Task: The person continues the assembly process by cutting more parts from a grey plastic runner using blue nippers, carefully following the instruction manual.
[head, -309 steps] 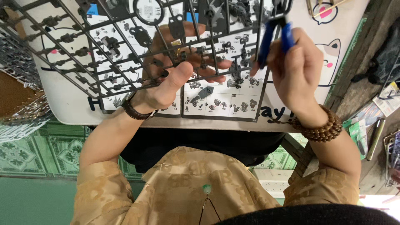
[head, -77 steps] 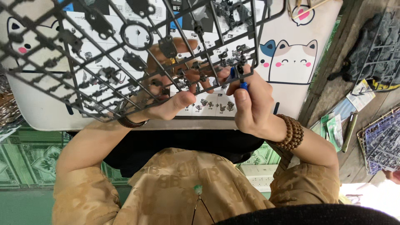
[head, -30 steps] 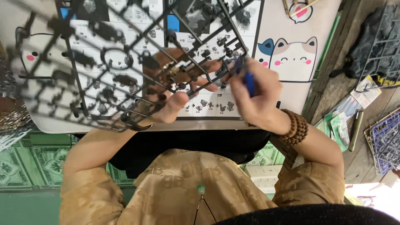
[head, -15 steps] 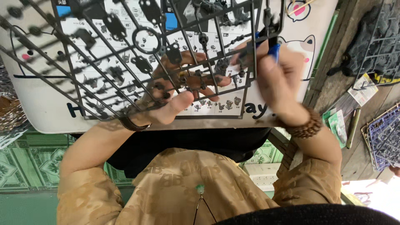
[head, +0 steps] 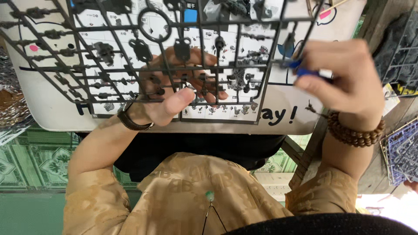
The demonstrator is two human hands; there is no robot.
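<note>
1. Centre frame, the left hand [head: 174, 93] pinches the lower edge of the dark grey parts frame [head: 143, 52] between thumb and fingers.
2. At right, the right hand [head: 348, 80] is clenched round a blue-handled cutter [head: 307, 72] at the frame's right edge.
3. Beyond, upper frame, lies a white table [head: 56, 117] with a printed sheet [head: 217, 111].

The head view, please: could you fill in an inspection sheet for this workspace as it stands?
Surface: white lap table with cartoon cat prints, an instruction sheet lying on it.
Job's things: dark grey model-kit parts frame held above the sheet; blue-handled cutter at the frame's right edge.
Clutter: further parts frames, one dark and one blue, off to the right.
Grippers: left hand grips the frame's lower bar, thumb in front, fingers behind; right hand is closed around the cutter.
Cables: nothing seen.
Surroundings: green patterned floor tiles; wooden boards at right; person's tan patterned shirt below.
</note>
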